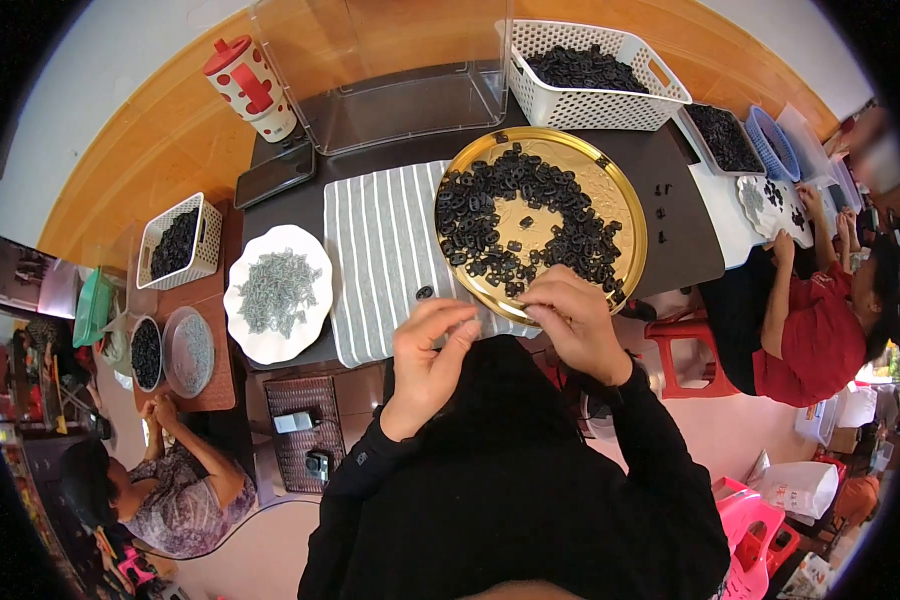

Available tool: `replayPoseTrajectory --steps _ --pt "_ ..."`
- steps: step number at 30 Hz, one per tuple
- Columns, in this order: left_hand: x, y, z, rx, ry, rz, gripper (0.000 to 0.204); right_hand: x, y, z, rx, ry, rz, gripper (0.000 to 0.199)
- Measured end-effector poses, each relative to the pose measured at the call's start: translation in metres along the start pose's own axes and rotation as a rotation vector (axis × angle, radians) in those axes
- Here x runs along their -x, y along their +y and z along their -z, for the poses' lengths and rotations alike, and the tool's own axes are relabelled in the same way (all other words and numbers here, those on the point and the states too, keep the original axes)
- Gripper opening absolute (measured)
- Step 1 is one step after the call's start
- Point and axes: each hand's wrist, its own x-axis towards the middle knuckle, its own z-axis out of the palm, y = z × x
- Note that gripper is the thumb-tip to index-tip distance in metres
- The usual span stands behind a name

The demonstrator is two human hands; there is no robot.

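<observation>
My left hand (428,362) is above the near edge of a grey-and-white striped cloth (380,260), thumb and fingers pinched together; what they hold, if anything, is too small to make out. Just beyond its knuckles, a small black plastic part (425,292) rests on the cloth. Over the near rim of a round gold tray (625,215), my right hand (578,322) is also closed in a pinch, its content hidden. Many small black plastic parts (470,215) are heaped on the tray. Left of the cloth, a white scalloped plate (315,335) carries a pile of small clear-grey pieces (278,290).
Behind the tray stand a white basket of black parts (600,105) and a clear plastic box (400,110). A spotted tumbler (255,90) and a phone (275,175) sit at far left. People work at left (170,490) and right (820,330). A red stool (685,360) stands at right.
</observation>
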Motion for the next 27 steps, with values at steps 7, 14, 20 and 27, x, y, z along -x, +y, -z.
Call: replayPoseTrajectory --steps 7,14,20,27 --pt "0.000 -0.015 -0.003 0.999 -0.339 0.467 0.029 0.007 -0.023 -0.023 -0.192 0.128 0.217 0.027" --pt "0.003 -0.019 -0.003 0.947 -0.146 0.440 0.026 0.003 -0.009 -0.007 0.004 0.117 0.137 0.021" --pt "0.004 -0.027 0.004 0.722 0.040 0.313 0.025 0.021 0.005 0.006 0.281 -0.068 0.021 0.022" --pt "0.008 -0.027 0.000 0.646 0.050 0.311 0.022 0.025 -0.003 0.001 0.509 -0.170 0.274 0.036"
